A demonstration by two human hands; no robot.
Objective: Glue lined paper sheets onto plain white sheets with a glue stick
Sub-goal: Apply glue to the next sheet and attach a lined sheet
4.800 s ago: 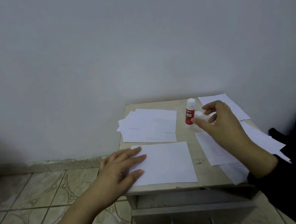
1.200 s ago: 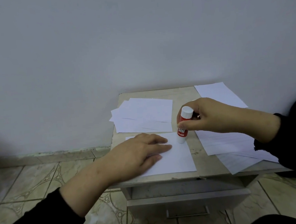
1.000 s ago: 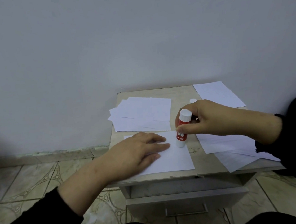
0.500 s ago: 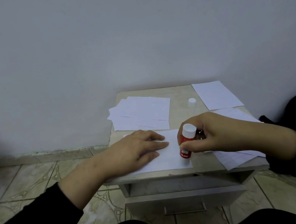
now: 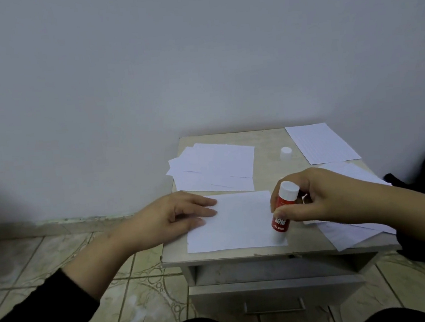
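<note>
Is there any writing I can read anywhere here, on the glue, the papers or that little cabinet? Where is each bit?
Glue stick, held upside down in the right hand: white lettering on its red label, inverted and too blurred to read.
Lined sheet at the far right of the cabinet: ruled lines only, no words.
White sheet under the left hand: blank.
Cap: no marking visible.

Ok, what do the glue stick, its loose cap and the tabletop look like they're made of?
Glue stick: seems smooth plastic, a red printed body with white ends, slightly glossy. Cap: the same white plastic by its look, matte in this light. Tabletop: probably painted or laminated board, beige and dull, with scuffs and a chipped front edge; the core does not show.
</note>
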